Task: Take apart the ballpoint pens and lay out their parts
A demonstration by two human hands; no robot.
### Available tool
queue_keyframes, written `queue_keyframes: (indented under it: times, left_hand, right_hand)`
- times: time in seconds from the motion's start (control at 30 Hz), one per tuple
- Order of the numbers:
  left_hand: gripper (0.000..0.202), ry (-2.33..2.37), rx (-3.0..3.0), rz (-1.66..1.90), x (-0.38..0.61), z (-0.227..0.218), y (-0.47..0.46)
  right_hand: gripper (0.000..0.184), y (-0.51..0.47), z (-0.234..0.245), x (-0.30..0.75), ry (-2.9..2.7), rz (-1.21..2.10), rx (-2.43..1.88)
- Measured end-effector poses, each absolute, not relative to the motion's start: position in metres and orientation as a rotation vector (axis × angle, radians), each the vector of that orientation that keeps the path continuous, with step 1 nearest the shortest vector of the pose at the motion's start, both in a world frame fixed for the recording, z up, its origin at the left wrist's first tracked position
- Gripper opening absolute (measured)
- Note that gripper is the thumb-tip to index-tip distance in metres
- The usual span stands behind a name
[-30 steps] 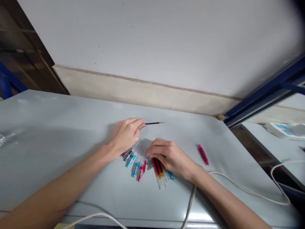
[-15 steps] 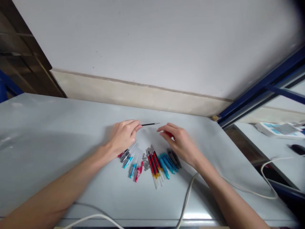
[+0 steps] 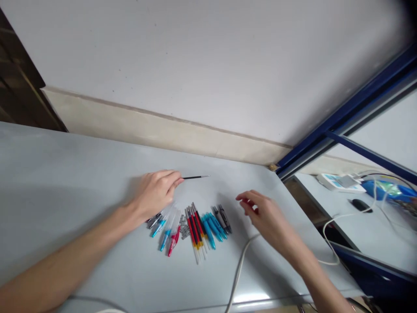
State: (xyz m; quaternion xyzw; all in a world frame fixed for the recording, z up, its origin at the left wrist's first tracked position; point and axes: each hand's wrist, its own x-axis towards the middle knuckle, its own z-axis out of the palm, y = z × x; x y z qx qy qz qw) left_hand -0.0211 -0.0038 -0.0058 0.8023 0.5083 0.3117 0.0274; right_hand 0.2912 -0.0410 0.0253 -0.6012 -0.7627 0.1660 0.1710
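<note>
My left hand (image 3: 156, 191) is closed around the rear of a black pen refill (image 3: 192, 177), whose metal tip points right, above the table. My right hand (image 3: 263, 213) hovers right of the pen parts with its fingers curled; a little red shows between them, mostly hidden. Clear pen barrels with blue, red and black ends (image 3: 166, 234) lie fanned below my left hand. Beside them are small clear and dark pieces (image 3: 185, 228), several red and black refills (image 3: 196, 230), blue pen grips (image 3: 213, 228) and grey-black grips (image 3: 223, 218).
A white cable (image 3: 239, 271) runs over the grey table (image 3: 114, 156). The wall (image 3: 182, 130) stands behind. On a lower surface at right lie a black mouse (image 3: 362, 205), a white device (image 3: 340, 182) and a blue bag (image 3: 389, 191), beyond a blue frame.
My right hand has drawn away from the refill tip, toward the right and nearer to me. My left hand still holds the refill. The whole view has shifted to the right.
</note>
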Motion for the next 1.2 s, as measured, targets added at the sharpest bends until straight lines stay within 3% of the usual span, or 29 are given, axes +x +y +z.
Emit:
queue_keyframes:
  times: [0.17,0.33,0.7,1.2]
  left_hand:
    - [0.027,1.598,2.486,0.957,-0.022,-0.006,-0.005]
    - [0.025,1.594,2.488,0.983,-0.022,-0.006,-0.003]
    - [0.026,1.604,2.485,0.981,-0.022,-0.007,-0.003]
    - [0.024,1.559,2.49,0.934,-0.021,-0.007,-0.004]
  right_hand:
    - [0.027,-0.04,0.019,0.282,-2.301,0.339,-1.638]
    - [0.025,-0.018,0.021,0.327,-2.14,0.076,-1.88]
    - [0.023,-0.029,0.02,0.304,-1.951,0.684,-1.839]
    - [0.029,-0.062,0.022,0.292,-2.179,0.872,-1.621]
